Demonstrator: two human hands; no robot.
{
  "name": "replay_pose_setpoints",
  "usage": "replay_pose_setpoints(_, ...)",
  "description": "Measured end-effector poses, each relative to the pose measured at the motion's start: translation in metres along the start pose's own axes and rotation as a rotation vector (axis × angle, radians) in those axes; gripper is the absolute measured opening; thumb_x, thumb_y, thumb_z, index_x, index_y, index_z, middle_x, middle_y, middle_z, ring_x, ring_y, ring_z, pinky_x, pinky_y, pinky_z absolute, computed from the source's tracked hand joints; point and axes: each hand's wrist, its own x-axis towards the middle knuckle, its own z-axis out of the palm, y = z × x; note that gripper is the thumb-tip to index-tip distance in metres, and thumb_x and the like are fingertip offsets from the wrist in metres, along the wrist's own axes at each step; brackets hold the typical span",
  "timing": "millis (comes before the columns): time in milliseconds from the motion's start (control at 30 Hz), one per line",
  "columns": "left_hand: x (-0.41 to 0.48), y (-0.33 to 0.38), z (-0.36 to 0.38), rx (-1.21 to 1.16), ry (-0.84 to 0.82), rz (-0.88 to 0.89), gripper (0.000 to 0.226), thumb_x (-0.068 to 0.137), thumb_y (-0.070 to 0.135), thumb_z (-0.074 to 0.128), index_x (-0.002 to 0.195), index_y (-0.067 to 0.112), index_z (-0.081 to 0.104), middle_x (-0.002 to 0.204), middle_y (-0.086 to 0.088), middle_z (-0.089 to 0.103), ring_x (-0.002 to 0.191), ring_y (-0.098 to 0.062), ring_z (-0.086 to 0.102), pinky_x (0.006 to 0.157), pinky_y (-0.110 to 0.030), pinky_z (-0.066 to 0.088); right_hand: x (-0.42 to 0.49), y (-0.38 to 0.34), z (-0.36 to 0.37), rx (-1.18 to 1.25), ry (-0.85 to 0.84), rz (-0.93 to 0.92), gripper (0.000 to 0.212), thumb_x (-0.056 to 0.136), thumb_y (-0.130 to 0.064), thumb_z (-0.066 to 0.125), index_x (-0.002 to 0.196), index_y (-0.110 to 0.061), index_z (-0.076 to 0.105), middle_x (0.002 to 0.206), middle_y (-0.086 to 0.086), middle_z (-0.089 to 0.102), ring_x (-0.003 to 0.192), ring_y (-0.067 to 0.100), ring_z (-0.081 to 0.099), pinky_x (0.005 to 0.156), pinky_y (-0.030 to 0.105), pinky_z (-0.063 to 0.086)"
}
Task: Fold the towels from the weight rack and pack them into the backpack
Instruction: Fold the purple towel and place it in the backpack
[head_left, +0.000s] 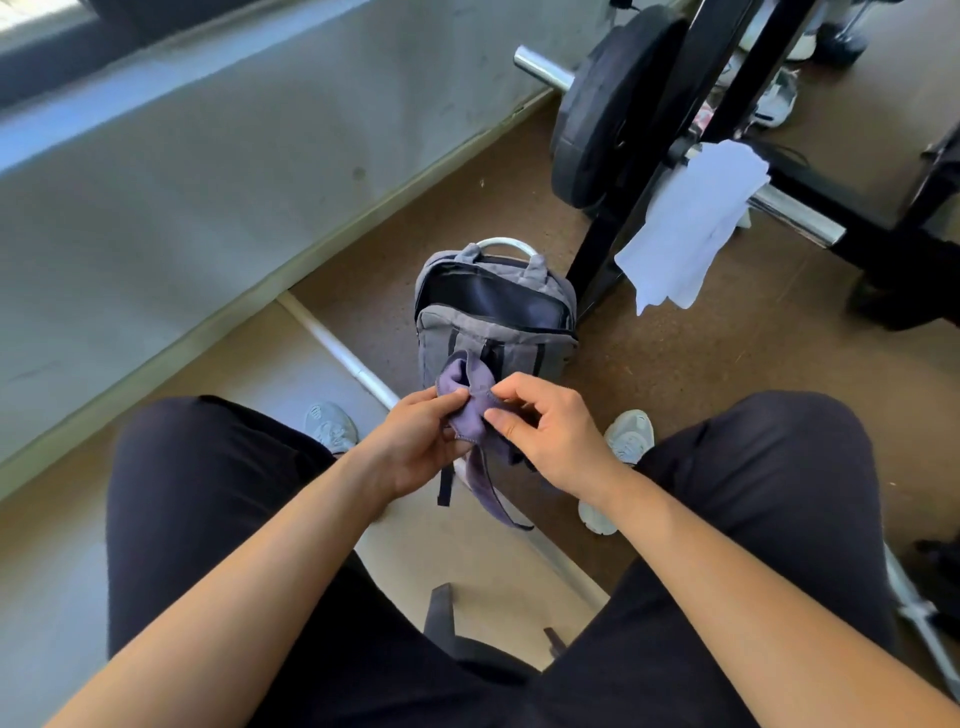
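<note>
a purple towel (475, 410) is being held between both hands above the floor (701, 364), just in front of the grey backpack (493, 322). it is being gripped by the left hand (415, 441) with curled fingers and pinched at its edge by the right hand (550, 431). the backpack is being kept upright on the floor, top compartment unzipped. a white towel (691, 223) is being left draped on the weight rack (675, 130) bar beside the backpack.
</note>
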Motion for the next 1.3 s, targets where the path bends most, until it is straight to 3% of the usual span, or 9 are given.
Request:
replay_pose_setpoints(233, -0.001, 0.003, 0.003, -0.013, 0.070, -0.030, 0.032, 0.107, 0.008, 0.052, 0.135, -0.008, 0.052, 0.081, -0.014, 0.067, 0.058, -0.015, 0.067, 0.049, -0.025, 0.057, 0.002, 0.002, 0.003, -0.097, -0.117, -0.104, 0.011, 0.089, -0.015, 0.070, 0.100, -0.012, 0.071, 0.095, -0.001, 0.067, 0.086, 0.015, 0.065, 0.077, 0.034, 0.055)
replay_pose_setpoints(333, 0.002, 0.002, 0.002, -0.033, 0.068, -0.045, 0.015, 0.108, 0.008, 0.049, 0.119, -0.001, 0.056, 0.075, -0.012, 0.062, 0.051, -0.012, 0.064, 0.045, -0.024, 0.056, 0.001, 0.003, 0.001, -0.151, -0.115, -0.122, 0.011, 0.091, -0.017, 0.068, 0.101, -0.014, 0.071, 0.094, -0.003, 0.068, 0.085, 0.013, 0.065, 0.077, 0.031, 0.056)
replay_pose_setpoints(433, 0.002, 0.005, 0.002, -0.041, 0.060, -0.054, 0.010, 0.108, 0.009, 0.049, 0.105, 0.004, 0.057, 0.075, -0.009, 0.056, 0.048, -0.008, 0.059, 0.045, -0.020, 0.055, 0.002, 0.005, -0.003, -0.181, -0.044, -0.136, 0.009, 0.091, -0.013, 0.069, 0.099, -0.014, 0.072, 0.089, -0.009, 0.067, 0.081, 0.007, 0.062, 0.074, 0.020, 0.052)
replay_pose_setpoints(500, 0.002, 0.005, 0.003, -0.046, 0.062, -0.056, 0.008, 0.107, 0.009, 0.050, 0.108, 0.005, 0.056, 0.077, -0.009, 0.057, 0.051, -0.008, 0.060, 0.046, -0.020, 0.056, 0.002, 0.005, -0.004, -0.200, -0.031, -0.140, 0.011, 0.090, -0.010, 0.069, 0.100, -0.012, 0.073, 0.091, -0.008, 0.069, 0.082, 0.005, 0.063, 0.076, 0.015, 0.049)
replay_pose_setpoints(600, 0.002, 0.003, 0.004, -0.045, 0.071, -0.057, 0.009, 0.106, 0.006, 0.051, 0.114, 0.004, 0.055, 0.078, -0.010, 0.057, 0.056, -0.011, 0.063, 0.047, -0.020, 0.056, 0.000, 0.004, 0.000, -0.194, -0.049, -0.144, 0.018, 0.088, -0.007, 0.068, 0.104, -0.012, 0.075, 0.096, -0.003, 0.074, 0.086, 0.007, 0.067, 0.081, 0.020, 0.054)
replay_pose_setpoints(833, -0.001, 0.002, 0.002, -0.083, 0.025, -0.081, 0.018, 0.107, 0.008, 0.050, 0.124, 0.003, 0.053, 0.084, -0.015, 0.062, 0.066, -0.017, 0.067, 0.052, -0.023, 0.059, 0.002, -0.003, 0.001, -0.258, -0.089, -0.110, 0.023, 0.082, -0.039, 0.079, 0.091, -0.020, 0.069, 0.073, -0.010, 0.064, 0.067, 0.008, 0.058, 0.064, 0.020, 0.047)
replay_pose_setpoints(1033, -0.002, 0.010, 0.003, -0.087, -0.041, -0.056, 0.016, 0.105, 0.017, 0.054, 0.093, 0.008, 0.061, 0.073, -0.009, 0.065, 0.064, -0.015, 0.070, 0.061, -0.022, 0.062, 0.004, 0.006, -0.004, 0.037, -0.053, 0.087, 0.005, 0.090, -0.015, 0.074, 0.094, -0.013, 0.076, 0.078, -0.001, 0.074, 0.071, 0.012, 0.070, 0.070, 0.036, 0.059)
replay_pose_setpoints(1167, 0.001, 0.013, 0.003, -0.036, -0.121, 0.043, 0.019, 0.101, 0.031, 0.057, 0.094, 0.015, 0.064, 0.086, -0.005, 0.066, 0.075, -0.018, 0.066, 0.071, -0.027, 0.058, 0.007, 0.005, -0.013, 0.280, 0.036, 0.239, 0.009, 0.093, -0.004, 0.069, 0.098, -0.011, 0.064, 0.070, 0.010, 0.070, 0.062, 0.021, 0.067, 0.062, 0.041, 0.061)
replay_pose_setpoints(1300, -0.001, 0.008, 0.005, 0.207, -0.084, 0.271, 0.024, 0.081, 0.021, 0.068, 0.102, 0.010, 0.065, 0.088, -0.002, 0.066, 0.075, -0.018, 0.064, 0.074, -0.031, 0.055, 0.008, 0.001, -0.020, 0.397, 0.077, 0.267, 0.028, 0.095, -0.002, 0.064, 0.115, -0.021, 0.067, 0.076, 0.028, 0.067, 0.069, 0.027, 0.067, 0.063, 0.035, 0.062)
